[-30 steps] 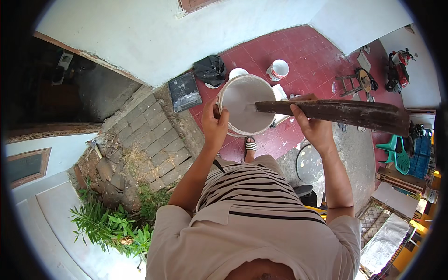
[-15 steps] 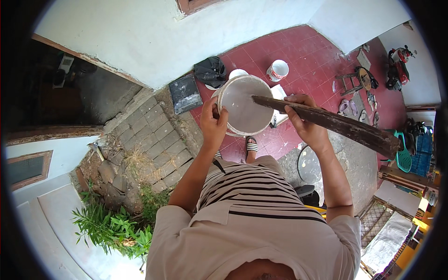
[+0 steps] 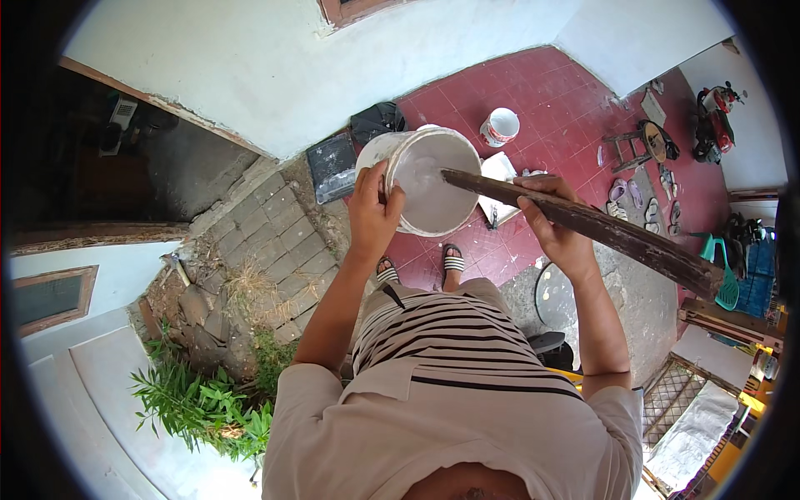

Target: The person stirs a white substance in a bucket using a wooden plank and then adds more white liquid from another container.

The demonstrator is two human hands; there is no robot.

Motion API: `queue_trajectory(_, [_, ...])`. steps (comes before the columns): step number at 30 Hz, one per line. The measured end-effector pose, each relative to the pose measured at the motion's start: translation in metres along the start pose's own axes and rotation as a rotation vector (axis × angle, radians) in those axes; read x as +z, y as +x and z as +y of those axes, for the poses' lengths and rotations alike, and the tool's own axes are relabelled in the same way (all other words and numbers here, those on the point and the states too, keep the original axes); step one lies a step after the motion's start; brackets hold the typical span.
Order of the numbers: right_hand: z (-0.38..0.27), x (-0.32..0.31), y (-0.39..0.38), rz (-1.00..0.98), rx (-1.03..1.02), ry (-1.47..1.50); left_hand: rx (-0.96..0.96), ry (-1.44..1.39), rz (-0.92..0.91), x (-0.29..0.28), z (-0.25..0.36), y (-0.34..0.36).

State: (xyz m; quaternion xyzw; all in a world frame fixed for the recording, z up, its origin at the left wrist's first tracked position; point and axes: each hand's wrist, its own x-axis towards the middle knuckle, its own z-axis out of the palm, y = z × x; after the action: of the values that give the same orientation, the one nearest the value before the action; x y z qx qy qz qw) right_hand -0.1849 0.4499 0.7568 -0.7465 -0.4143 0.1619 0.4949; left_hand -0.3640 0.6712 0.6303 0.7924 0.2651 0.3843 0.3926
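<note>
My left hand (image 3: pixel 373 215) is closed on the rim of a whitish bucket (image 3: pixel 377 151), thumb to the inside. The bucket leans with its mouth toward me and to the right, and pale grey, paint-like liquid (image 3: pixel 421 198) shows inside it. A long dark brown strip of wood (image 3: pixel 627 239) slants across to the right, its narrow end in the bucket's mouth. Wrapped round this strip near its middle is my right hand (image 3: pixel 562 237). Whether the strip's tip touches the liquid, I cannot tell.
On the red tiled floor (image 3: pixel 533 92) stand a smaller white bucket (image 3: pixel 500 127), a white tray-like thing (image 3: pixel 497 196) and a black bag (image 3: pixel 375 122). A dark, paint-smeared tray (image 3: pixel 331 168) lies left of them. Further right are a stool (image 3: pixel 631 150) and several sandals (image 3: pixel 635 193).
The bucket has tipped further, so more of its left outer wall shows. The wooden strip has shifted slightly, its tip now a little further left in the bucket's mouth.
</note>
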Motion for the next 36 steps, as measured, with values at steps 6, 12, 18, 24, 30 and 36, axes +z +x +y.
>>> queue_trajectory(6, [-0.008,0.008,0.016,0.059,-0.165,-0.015,0.069,0.046,0.0,-0.011,0.018,0.017])
queue_trajectory(12, [-0.007,0.012,0.004,0.032,-0.123,-0.054,0.133,0.099,0.021,-0.019,0.015,0.02])
queue_trajectory(18, [-0.007,0.025,-0.016,-0.009,-0.068,-0.012,0.203,0.066,0.105,-0.012,0.016,0.017])
queue_trajectory(24, [0.004,0.037,-0.017,-0.019,-0.013,0.251,0.106,0.023,0.09,-0.01,0.013,0.009])
queue_trajectory(30, [-0.002,0.028,-0.01,0.079,0.044,0.278,0.087,0.051,0.084,-0.01,0.013,0.006])
queue_trajectory(36, [0.006,0.011,-0.002,0.095,0.045,0.232,0.017,-0.114,0.122,-0.001,0.003,-0.003])
